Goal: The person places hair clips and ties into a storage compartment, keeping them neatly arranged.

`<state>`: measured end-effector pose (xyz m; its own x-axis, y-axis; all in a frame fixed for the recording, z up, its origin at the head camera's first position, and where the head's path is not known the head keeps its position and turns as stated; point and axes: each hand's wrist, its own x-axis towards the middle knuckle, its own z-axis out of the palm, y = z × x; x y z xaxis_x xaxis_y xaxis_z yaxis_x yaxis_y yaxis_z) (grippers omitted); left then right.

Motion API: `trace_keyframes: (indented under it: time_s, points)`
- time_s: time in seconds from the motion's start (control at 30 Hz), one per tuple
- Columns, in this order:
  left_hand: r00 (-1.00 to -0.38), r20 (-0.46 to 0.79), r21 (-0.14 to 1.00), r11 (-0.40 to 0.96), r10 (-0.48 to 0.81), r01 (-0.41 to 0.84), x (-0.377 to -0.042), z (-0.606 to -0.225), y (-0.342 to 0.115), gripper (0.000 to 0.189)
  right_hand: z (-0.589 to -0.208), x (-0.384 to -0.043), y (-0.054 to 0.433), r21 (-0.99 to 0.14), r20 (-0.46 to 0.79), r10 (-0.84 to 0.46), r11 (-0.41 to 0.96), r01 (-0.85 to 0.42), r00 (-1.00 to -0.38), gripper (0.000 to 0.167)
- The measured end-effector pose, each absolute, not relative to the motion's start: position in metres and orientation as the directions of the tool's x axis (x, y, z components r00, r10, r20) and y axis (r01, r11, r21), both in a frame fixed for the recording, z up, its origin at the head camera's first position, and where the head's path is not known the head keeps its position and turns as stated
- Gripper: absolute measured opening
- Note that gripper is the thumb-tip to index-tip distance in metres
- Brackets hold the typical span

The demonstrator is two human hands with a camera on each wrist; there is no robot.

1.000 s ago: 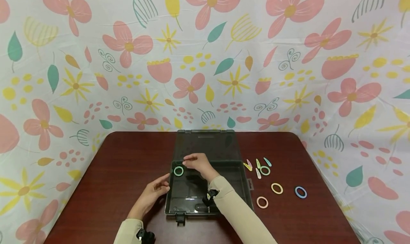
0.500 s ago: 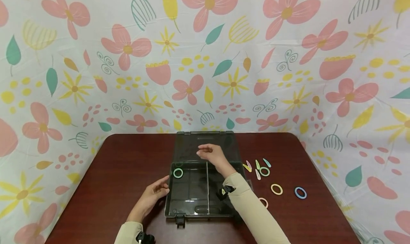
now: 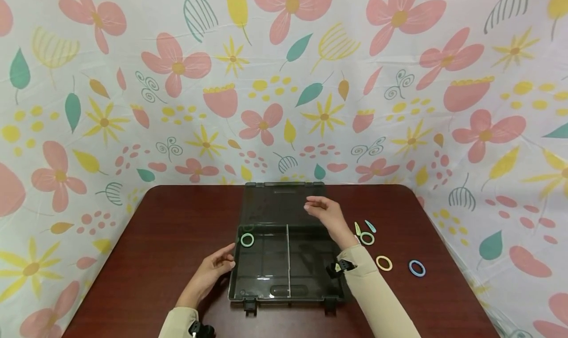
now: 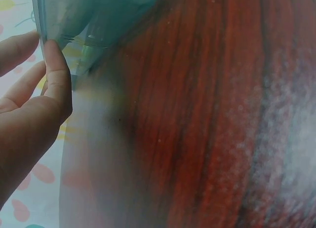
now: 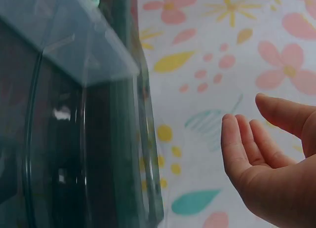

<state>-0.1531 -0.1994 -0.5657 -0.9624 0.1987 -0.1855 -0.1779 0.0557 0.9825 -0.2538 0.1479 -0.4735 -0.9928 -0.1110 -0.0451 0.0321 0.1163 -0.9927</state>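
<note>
Evidently early stage, judging by the layout: one green ring [image 3: 247,246] already inside the clear dark box [image 3: 268,297], left compartment, by its back-left corner. Box sits mid-worktop [image 3: 191,224], lid [image 3: 284,202] folded back toward the worktop's back edge, divider [image 3: 288,266] standing between two compartments. So container looks ready, little loaded.

Left to do, probably: loose pieces right of the box. Second green ring [image 3: 367,244] lies toward the worktop's back-right corner, near the clips. Yellow ring [image 3: 384,270] is nearer the front edge than that one; blue ring [image 3: 418,275] is closest to the right edge. Yellow-green clip [image 3: 357,228] is just beside the second green ring, teal clip [image 3: 371,226] near it too, on the back-edge side. Pale sliver [image 3: 357,239] by the right cuff, maybe another clip, mostly hidden.

Right hand [image 3: 327,217] is above the box's back-right part: grip spread, thumb apart from curved fingers, nothing between. Left hand [image 3: 208,275] touches the box's left side, grip relaxed, fingertips at the wall, no loose piece in it.

Counts, visible only: rings four (two green, one yellow, one blue), one in, three out. Clips two sure, one doubtful, all out. Box one, lid one, divider one, front latches [image 3: 250,306] two. Right sleeve [image 3: 377,291] covers some worktop; can't tell what's under it.
</note>
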Motion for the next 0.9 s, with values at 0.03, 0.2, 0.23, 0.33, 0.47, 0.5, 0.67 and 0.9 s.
trace_keyframes:
  time_s: [0.03,0.2,0.23,0.33,0.47,0.5,0.67,0.9]
  points:
    - [-0.962,-0.185,0.983,0.055,0.199,-0.177,-0.153,-0.566,-0.199,0.060,-0.474,-0.253,0.154,-0.992,-0.050,-0.107,0.121,0.037,-0.993,0.038]
    - [-0.965,-0.176,0.984,0.048,0.192,-0.170,-0.153,-0.565,-0.200,0.060,-0.468,-0.246,0.180,-0.993,-0.064,-0.089,0.102,0.055,-0.994,0.042]
    - [-0.966,-0.175,0.984,0.047,0.191,-0.169,-0.153,-0.565,-0.200,0.060,-0.465,-0.243,0.184,-0.993,-0.063,-0.090,0.104,0.054,-0.994,0.043]
    - [-0.965,-0.177,0.984,0.049,0.194,-0.171,-0.153,-0.565,-0.200,0.060,-0.458,-0.234,0.197,-0.993,-0.054,-0.083,0.109,0.045,-0.995,0.045]
    - [-0.964,-0.176,0.984,0.049,0.200,-0.170,-0.152,-0.566,-0.201,0.060,-0.471,-0.230,0.218,-0.989,-0.032,-0.054,0.148,0.024,-0.998,0.048]
    - [-0.964,-0.175,0.985,0.048,0.198,-0.169,-0.152,-0.566,-0.200,0.060,-0.477,-0.231,0.224,-0.987,-0.028,-0.042,0.162,0.021,-0.999,0.049]
    - [-0.967,-0.174,0.985,0.050,0.185,-0.168,-0.152,-0.567,-0.200,0.059,-0.499,-0.229,0.249,-0.974,-0.030,-0.002,0.223,0.029,-1.000,0.053]
    - [-0.970,-0.163,0.987,0.046,0.180,-0.157,-0.152,-0.569,-0.199,0.060,-0.510,-0.222,0.276,-0.966,-0.044,0.018,0.256,0.047,-0.999,0.053]
